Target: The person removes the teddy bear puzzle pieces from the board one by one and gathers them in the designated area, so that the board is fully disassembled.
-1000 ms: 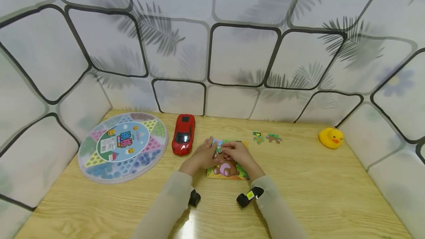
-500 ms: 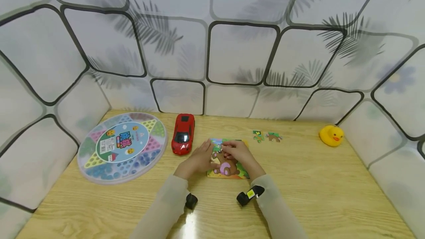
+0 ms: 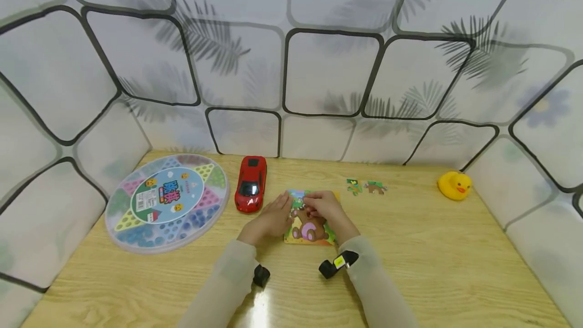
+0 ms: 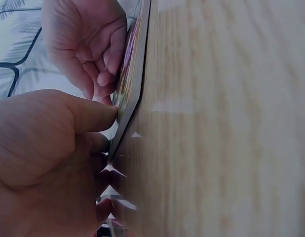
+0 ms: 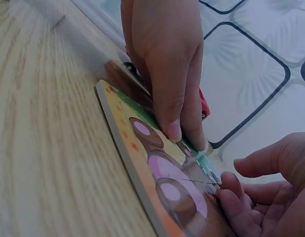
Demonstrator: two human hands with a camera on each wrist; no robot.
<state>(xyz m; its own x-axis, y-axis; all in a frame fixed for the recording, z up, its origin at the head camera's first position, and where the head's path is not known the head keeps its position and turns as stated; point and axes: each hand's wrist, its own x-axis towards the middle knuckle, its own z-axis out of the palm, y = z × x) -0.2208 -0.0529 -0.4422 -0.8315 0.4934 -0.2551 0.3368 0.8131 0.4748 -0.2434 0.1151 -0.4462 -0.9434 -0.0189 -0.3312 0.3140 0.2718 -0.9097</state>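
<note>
A bear jigsaw puzzle (image 3: 309,229) lies on the table in a flat board, brown bear and yellow-green ground facing up. At its left edge my left hand (image 3: 275,218) rests with fingers extended; in the left wrist view its thumb (image 4: 100,116) presses the board's rim. Over the upper middle of the puzzle is my right hand (image 3: 327,206), with curled fingers bent down to the surface. In the right wrist view the right fingertips (image 5: 230,183) pinch a puzzle piece at the bear's upper part, mostly hidden by the fingers. Loose puzzle pieces (image 3: 375,188) lie beyond the right hand.
A red toy car (image 3: 251,185) stands just left of the puzzle. Farther left lies a round Chinese checkers board (image 3: 167,195). A yellow rubber duck (image 3: 454,186) sits at the far right. Patterned fabric walls (image 3: 334,72) enclose the table's back and sides.
My left hand has slid slightly left and its thumb has drawn back from the bear. My right hand stays at the same spot with a small shift of the wrist to the left.
</note>
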